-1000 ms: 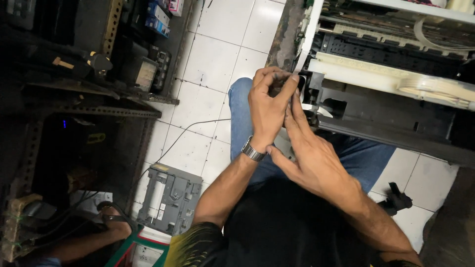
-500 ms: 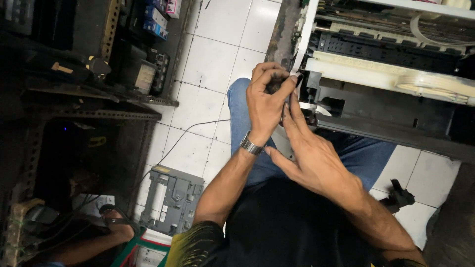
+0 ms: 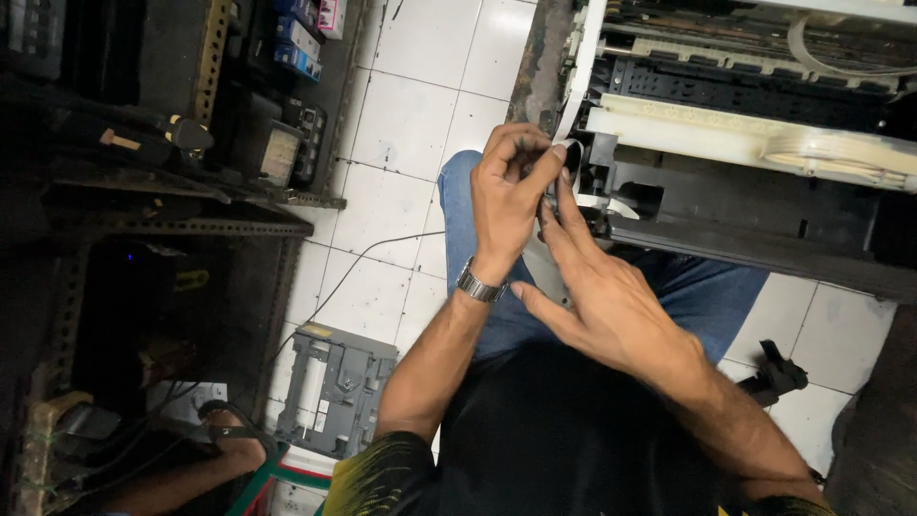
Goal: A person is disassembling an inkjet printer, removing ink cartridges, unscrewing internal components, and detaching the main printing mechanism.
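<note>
You are seated, looking down past your own arms at an opened printer [image 3: 745,143] that rests against your knees, its cover off and the inner frame bare. Your left hand [image 3: 511,196], with a metal watch [image 3: 479,285] on its wrist, is raised in front of the printer's near left corner. Its thumb and forefinger are pinched shut on a thin white ribbon cable [image 3: 571,115], which runs upward along the printer's left edge, so its long axis is close to upright in the view. Your right hand [image 3: 602,296] lies just below and to the right, fingers stretched out and loose, their tips touching the left hand's fingers beside the cable; it grips nothing that shows. The left hand is the nearer one to the cable, which lies above and slightly right of it.

Count: one printer, one cable, two hands. On the white tiled floor to the left lies one grey plastic chassis part [image 3: 336,387], beside dark metal shelving [image 3: 143,172] crowded with parts.
</note>
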